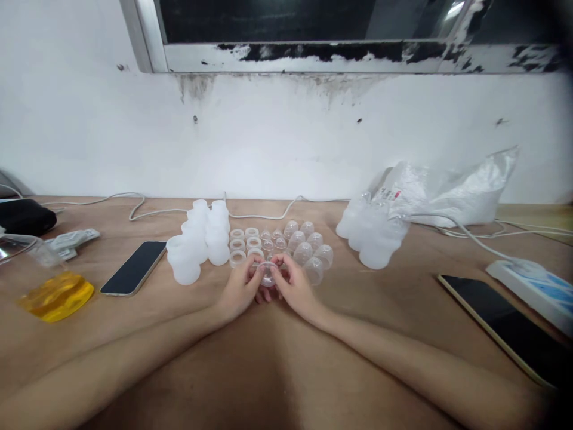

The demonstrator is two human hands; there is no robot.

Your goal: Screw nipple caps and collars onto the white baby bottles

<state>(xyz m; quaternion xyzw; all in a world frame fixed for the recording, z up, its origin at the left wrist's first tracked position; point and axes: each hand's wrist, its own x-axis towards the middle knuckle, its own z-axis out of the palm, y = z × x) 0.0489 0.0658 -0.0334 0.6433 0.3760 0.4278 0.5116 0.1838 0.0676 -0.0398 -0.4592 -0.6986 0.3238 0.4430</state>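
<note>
My left hand (240,289) and my right hand (295,289) meet near the middle of the table, both closed round a small clear round piece (268,275). Thumbs rest on its near rim, and some fingertips curl beneath it. Just beyond my left hand stand rows of whitish rings (237,245). Small clear nipple-shaped pieces (267,245) lie behind the held piece. Clear domed caps (303,252) stand beyond my right hand. White translucent bottles (186,267) are grouped to the left of the rings.
More white bottles (375,254) stand at the right, before a plastic bag (465,191). Phones lie left (134,269) and right (501,322), the latter beside a power strip (537,289). A container of yellow liquid (58,295) is far left. A cable (268,217) runs behind.
</note>
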